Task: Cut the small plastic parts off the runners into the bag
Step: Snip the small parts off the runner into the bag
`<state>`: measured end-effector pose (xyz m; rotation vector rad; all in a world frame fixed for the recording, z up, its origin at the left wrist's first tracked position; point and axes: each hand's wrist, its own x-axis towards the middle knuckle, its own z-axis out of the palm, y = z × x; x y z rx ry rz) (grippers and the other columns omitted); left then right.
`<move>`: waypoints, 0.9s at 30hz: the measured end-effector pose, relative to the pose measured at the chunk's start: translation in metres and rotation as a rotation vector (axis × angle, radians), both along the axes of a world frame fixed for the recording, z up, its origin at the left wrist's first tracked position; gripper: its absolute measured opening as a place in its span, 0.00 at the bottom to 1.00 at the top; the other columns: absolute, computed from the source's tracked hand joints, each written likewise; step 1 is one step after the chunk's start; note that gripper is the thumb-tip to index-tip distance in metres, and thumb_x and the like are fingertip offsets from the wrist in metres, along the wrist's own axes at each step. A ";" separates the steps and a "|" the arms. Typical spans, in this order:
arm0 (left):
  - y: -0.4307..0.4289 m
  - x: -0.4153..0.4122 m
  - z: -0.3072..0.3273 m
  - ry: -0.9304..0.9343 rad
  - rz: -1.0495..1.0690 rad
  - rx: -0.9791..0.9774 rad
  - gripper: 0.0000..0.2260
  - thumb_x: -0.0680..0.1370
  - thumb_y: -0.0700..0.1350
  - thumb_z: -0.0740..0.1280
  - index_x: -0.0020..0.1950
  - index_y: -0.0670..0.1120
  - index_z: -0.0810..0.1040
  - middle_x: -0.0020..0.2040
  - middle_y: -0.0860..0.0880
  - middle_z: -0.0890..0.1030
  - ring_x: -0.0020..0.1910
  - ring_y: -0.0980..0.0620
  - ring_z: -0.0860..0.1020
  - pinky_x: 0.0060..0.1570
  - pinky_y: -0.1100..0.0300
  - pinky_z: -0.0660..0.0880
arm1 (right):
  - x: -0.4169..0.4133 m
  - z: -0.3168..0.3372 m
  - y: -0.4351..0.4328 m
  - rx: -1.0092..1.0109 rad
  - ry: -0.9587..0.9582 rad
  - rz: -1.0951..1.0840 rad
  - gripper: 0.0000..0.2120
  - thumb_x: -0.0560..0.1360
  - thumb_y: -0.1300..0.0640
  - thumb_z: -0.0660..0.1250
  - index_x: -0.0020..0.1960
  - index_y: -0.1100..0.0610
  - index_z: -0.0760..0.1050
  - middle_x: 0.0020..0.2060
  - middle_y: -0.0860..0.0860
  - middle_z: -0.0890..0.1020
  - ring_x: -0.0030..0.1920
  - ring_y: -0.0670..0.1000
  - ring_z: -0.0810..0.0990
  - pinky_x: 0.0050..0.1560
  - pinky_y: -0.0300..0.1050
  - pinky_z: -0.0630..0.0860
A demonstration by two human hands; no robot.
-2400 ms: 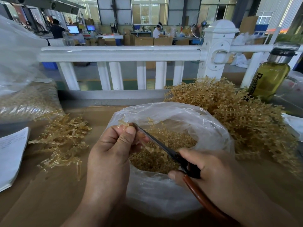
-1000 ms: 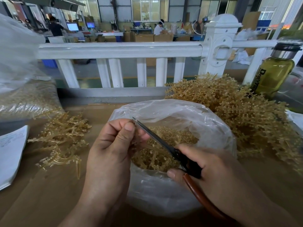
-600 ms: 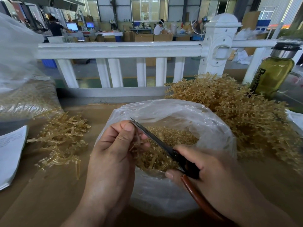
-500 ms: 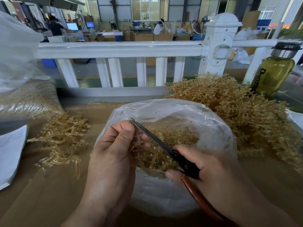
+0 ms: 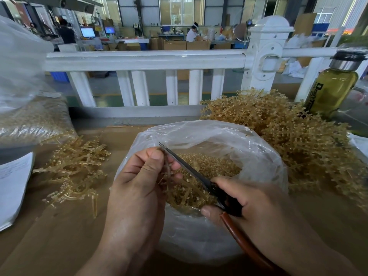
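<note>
Around the work, a white railing runs across the far edge of the brown table, with a workshop floor and boxes beyond it. To the right a large heap of tan runners presses against the far right side of the open bag, and a bottle of yellow-green liquid stands upright behind that heap. To the left lies a smaller pile of runners, apart from the bag; behind it sits a filled clear sack, and a stack of white papers lies at the left edge. The open bag is clear plastic, its mouth rolled wide and facing up, and a bed of small cut parts lies in its bottom. Both hands reach over the near rim of the bag and hide part of it. The left hand is curled, thumb on top, pinching a single runner between thumb and fingertips over the bag's left side; the runner's branches hang down below the fingers into the bag's mouth. The right hand grips the scissors, fingers wrapped around the dark pivot end, with an orange-brown handle running back under the palm. The blades point up and to the left, their tip just beside the left thumb and against the held runner; they lie so close together that they read as one thin line.
</note>
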<state>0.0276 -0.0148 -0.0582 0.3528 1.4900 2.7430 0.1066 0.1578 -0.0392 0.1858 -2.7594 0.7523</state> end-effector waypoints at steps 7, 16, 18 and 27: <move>0.000 0.000 -0.001 -0.021 -0.003 0.004 0.07 0.76 0.45 0.66 0.38 0.48 0.81 0.41 0.43 0.81 0.38 0.50 0.80 0.37 0.61 0.80 | 0.001 0.006 -0.002 0.037 -0.044 -0.006 0.22 0.69 0.31 0.60 0.52 0.46 0.77 0.30 0.43 0.74 0.37 0.45 0.77 0.35 0.36 0.70; 0.001 -0.002 -0.005 -0.033 0.014 -0.003 0.10 0.75 0.45 0.66 0.36 0.51 0.83 0.38 0.46 0.81 0.36 0.53 0.80 0.36 0.63 0.79 | 0.001 0.005 -0.007 0.019 -0.065 -0.024 0.23 0.70 0.31 0.61 0.56 0.45 0.76 0.35 0.46 0.78 0.39 0.44 0.78 0.41 0.37 0.72; 0.002 -0.001 -0.003 -0.049 0.024 0.005 0.11 0.75 0.45 0.66 0.35 0.51 0.84 0.38 0.46 0.82 0.36 0.53 0.81 0.36 0.63 0.79 | 0.001 0.004 -0.006 0.009 -0.062 -0.030 0.21 0.71 0.32 0.63 0.56 0.45 0.75 0.35 0.46 0.78 0.39 0.43 0.78 0.42 0.36 0.71; 0.001 -0.006 -0.004 -0.050 0.065 0.018 0.05 0.74 0.45 0.67 0.45 0.45 0.79 0.41 0.45 0.82 0.37 0.51 0.81 0.34 0.61 0.79 | 0.000 -0.002 0.000 -0.231 -0.052 -0.020 0.18 0.69 0.32 0.66 0.52 0.42 0.77 0.34 0.45 0.80 0.33 0.41 0.79 0.34 0.33 0.72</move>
